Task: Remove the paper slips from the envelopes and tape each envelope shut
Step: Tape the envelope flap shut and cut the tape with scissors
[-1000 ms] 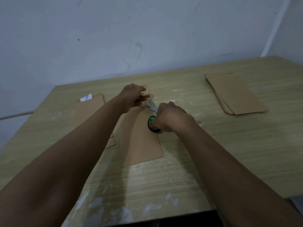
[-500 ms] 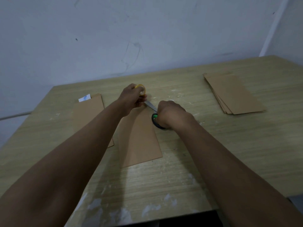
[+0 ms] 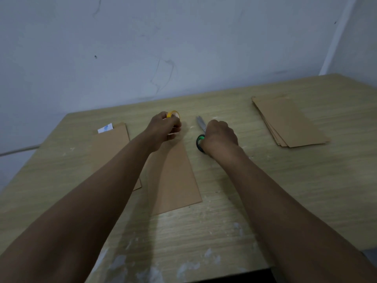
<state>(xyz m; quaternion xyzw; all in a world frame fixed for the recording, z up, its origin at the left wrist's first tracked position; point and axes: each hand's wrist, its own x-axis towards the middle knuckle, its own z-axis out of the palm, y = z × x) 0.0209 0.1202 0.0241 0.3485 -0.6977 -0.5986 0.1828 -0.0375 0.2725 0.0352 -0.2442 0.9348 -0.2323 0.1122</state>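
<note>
no readable writing; slip print blurred | left hand (image 3: 163, 129) grips yellow tape roll (image 3: 173, 114) | right hand (image 3: 220, 137) curled round green-handled scissors (image 3: 201, 129) | brown envelope (image 3: 173, 176) under left hand | envelope with white slip (image 3: 105, 128) left of it | envelope stack (image 3: 289, 121) right of right hand | wooden table (image 3: 285, 180)

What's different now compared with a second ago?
The right hand has drawn the scissors away to the right, off the tape roll that the left hand still grips. The envelope beneath and both stacks have stayed put.
</note>
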